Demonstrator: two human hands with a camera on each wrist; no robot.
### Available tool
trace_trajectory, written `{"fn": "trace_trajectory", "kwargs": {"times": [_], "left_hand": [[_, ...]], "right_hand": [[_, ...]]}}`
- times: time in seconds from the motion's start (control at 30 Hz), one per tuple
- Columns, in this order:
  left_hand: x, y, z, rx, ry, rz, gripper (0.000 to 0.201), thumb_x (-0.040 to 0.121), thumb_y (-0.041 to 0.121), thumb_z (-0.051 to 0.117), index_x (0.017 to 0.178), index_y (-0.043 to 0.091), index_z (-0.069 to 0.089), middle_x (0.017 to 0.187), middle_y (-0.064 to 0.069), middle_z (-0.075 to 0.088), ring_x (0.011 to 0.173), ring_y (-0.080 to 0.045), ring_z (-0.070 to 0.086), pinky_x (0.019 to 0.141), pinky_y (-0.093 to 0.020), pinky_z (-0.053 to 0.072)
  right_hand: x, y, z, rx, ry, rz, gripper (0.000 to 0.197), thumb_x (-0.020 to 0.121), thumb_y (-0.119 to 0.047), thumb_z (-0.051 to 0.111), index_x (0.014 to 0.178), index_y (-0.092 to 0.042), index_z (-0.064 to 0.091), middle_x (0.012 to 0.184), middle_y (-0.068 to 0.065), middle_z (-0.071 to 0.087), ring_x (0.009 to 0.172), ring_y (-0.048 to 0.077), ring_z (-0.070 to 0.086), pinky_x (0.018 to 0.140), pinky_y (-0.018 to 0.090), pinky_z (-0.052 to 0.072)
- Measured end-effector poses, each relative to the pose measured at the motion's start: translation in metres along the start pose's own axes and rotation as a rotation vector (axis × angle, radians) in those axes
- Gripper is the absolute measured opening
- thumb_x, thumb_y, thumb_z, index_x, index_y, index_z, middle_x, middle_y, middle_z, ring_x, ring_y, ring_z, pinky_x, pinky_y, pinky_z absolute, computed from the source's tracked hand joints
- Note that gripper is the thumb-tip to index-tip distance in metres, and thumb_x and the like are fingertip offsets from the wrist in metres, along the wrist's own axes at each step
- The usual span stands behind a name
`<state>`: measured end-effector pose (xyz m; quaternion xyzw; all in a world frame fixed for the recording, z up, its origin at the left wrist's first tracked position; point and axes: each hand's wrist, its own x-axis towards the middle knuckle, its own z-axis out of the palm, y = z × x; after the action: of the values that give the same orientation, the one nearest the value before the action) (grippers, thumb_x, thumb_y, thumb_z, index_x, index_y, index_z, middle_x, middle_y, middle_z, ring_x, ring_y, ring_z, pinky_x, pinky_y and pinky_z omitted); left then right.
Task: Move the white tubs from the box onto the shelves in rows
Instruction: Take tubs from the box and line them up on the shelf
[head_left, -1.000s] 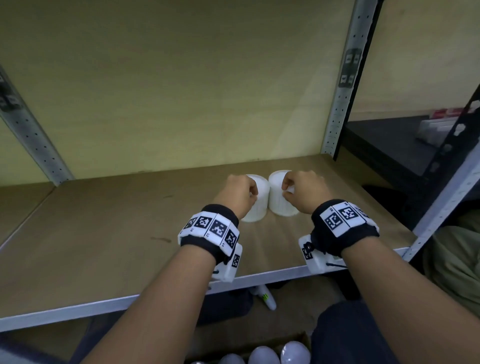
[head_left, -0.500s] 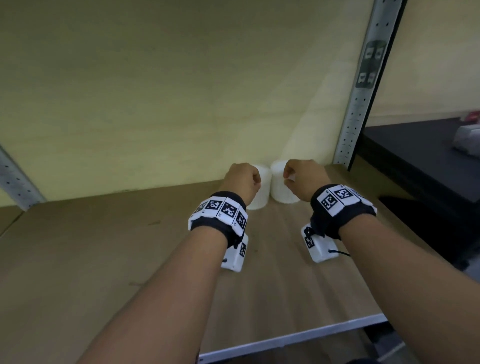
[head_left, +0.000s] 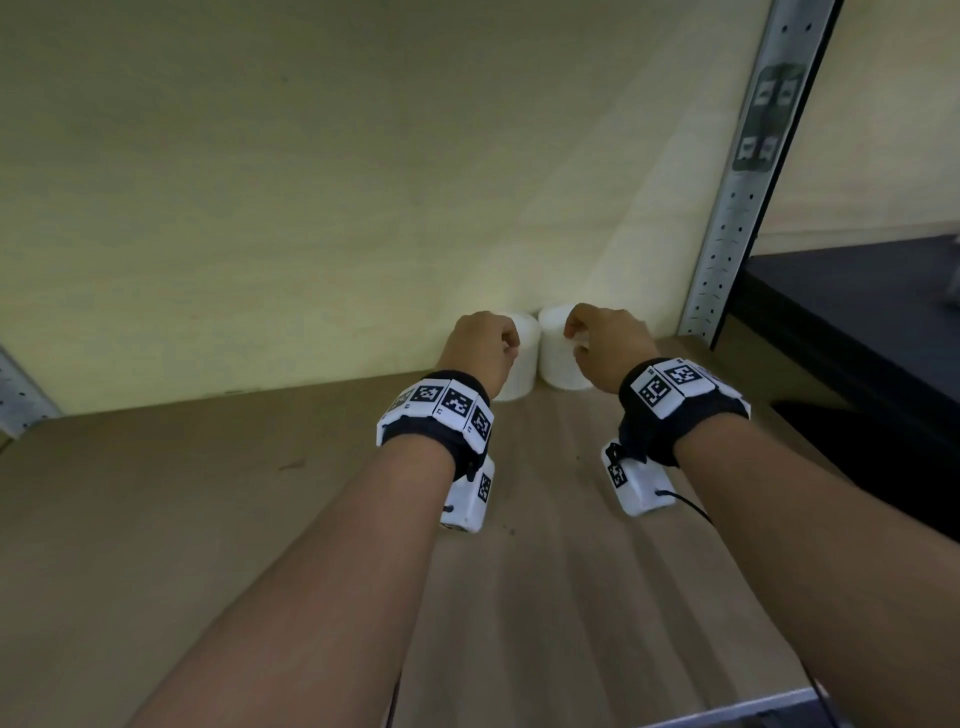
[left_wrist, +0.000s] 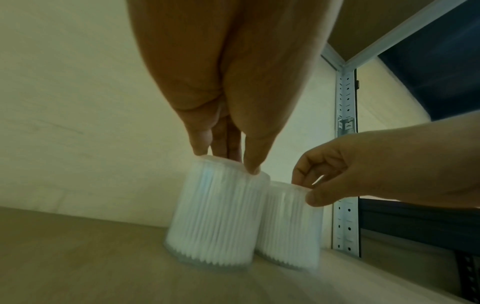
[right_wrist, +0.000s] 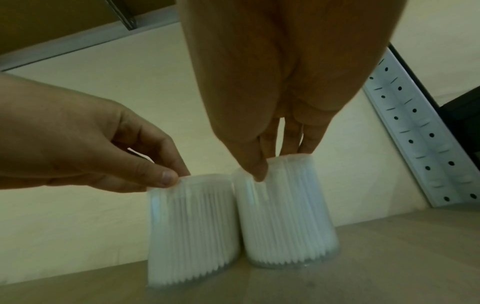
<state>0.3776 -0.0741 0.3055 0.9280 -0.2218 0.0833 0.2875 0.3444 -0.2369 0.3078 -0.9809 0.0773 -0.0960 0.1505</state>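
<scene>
Left hand (head_left: 480, 347) pinches left tub (left_wrist: 215, 216) rim, right hand (head_left: 605, 345) pinches right tub (right_wrist: 285, 211) rim; tubs upright, touching, shelf (head_left: 182, 519) at 1 o'clock.

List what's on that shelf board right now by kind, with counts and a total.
White tubs: 2, the left tub pinched by the left hand, the right tub by the right hand.
Total on the shelf board: 2.

We find no readable words, brands or numbers; the wristbands (head_left: 436, 410) behind each grip carry only black-and-white square marker patterns; the sticker on the shelf post (head_left: 769, 119) is blurred.
</scene>
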Motion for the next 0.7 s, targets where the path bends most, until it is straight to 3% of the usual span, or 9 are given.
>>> {"fn": "trace_trajectory", "kwargs": {"times": [0.13,0.2,0.27,0.43,0.57,0.7], "left_hand": [[0.0,0.002,-0.008,0.063,-0.121,-0.033,0.03,0.092,0.017,0.056,0.12,0.011,0.065,0.125,-0.01,0.064,0.115,-0.024,0.06,0.1,-0.03,0.046],[-0.005,0.003,-0.012,0.146,-0.216,-0.053,0.047,0.09,0.026,0.059,0.134,0.016,0.052,0.14,-0.008,0.052,0.128,-0.026,0.049,0.109,-0.036,0.038],[-0.016,0.006,-0.019,0.156,-0.228,-0.057,0.056,0.088,0.028,0.061,0.14,0.016,0.044,0.146,-0.007,0.044,0.134,-0.026,0.041,0.113,-0.04,0.033],[-0.066,0.008,-0.033,0.066,-0.157,-0.114,0.052,0.087,0.025,0.061,0.136,0.012,0.047,0.141,-0.008,0.047,0.127,-0.024,0.047,0.105,-0.031,0.038],[-0.123,0.021,-0.052,0.016,-0.162,-0.106,0.051,0.086,0.02,0.062,0.134,0.012,0.05,0.138,-0.007,0.05,0.125,-0.022,0.05,0.103,-0.028,0.038],[-0.182,0.031,-0.063,0.012,-0.162,-0.114,0.05,0.084,0.024,0.062,0.132,0.016,0.052,0.134,-0.004,0.054,0.123,-0.02,0.052,0.102,-0.029,0.04]], "right_hand": [[-0.005,0.0,-0.005,0.017,-0.142,-0.023,0.041,0.087,-0.018,0.059,0.127,-0.014,0.047,0.128,0.011,0.055,0.112,0.029,0.054,0.082,0.029,0.041],[-0.013,-0.003,-0.01,0.003,-0.197,-0.032,0.051,0.088,-0.021,0.061,0.134,-0.014,0.041,0.134,0.011,0.05,0.118,0.029,0.05,0.087,0.031,0.041],[-0.024,-0.006,-0.015,0.022,-0.17,-0.033,0.056,0.089,-0.022,0.06,0.139,-0.015,0.037,0.138,0.011,0.047,0.123,0.029,0.048,0.095,0.033,0.041],[-0.08,-0.02,-0.023,0.069,-0.125,-0.046,0.046,0.091,-0.023,0.056,0.136,-0.016,0.044,0.129,0.011,0.055,0.115,0.026,0.055,0.085,0.024,0.042],[-0.13,-0.036,-0.024,0.138,-0.135,-0.095,0.042,0.089,-0.019,0.057,0.129,-0.012,0.051,0.132,0.01,0.053,0.119,0.025,0.052,0.096,0.03,0.046],[-0.181,-0.049,-0.022,0.15,-0.146,-0.105,0.041,0.088,-0.021,0.057,0.128,-0.015,0.052,0.133,0.007,0.054,0.121,0.023,0.052,0.098,0.03,0.044]]}}
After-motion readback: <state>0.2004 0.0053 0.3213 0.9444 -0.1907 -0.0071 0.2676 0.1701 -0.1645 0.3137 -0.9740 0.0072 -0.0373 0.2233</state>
